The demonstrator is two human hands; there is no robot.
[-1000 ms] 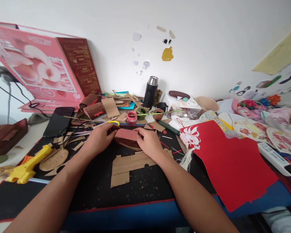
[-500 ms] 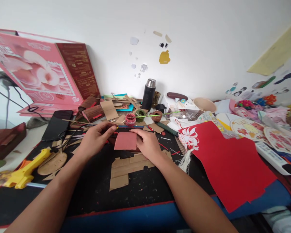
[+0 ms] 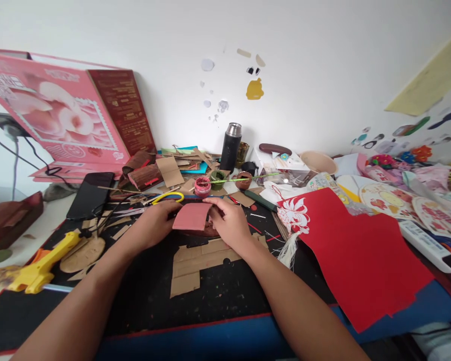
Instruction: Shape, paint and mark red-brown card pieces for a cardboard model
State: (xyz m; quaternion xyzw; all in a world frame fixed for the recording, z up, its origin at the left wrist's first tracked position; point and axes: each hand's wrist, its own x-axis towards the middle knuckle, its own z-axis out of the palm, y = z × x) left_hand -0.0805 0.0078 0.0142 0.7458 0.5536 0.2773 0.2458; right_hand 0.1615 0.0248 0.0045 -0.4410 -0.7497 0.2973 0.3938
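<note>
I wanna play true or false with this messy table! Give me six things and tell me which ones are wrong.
1. The pink piece is between the left hand and the right hand. True.
2. The black flask is lying on its side. False: the black flask stands upright.
3. The big sheet at the right is blue. False: the big sheet is red.
4. A yellow handle shows just beyond the left hand. True.
5. The yellow tool is on the right side. False: the yellow tool is on the left.
6. A thin green stick lies over the brown pot. True.
</note>
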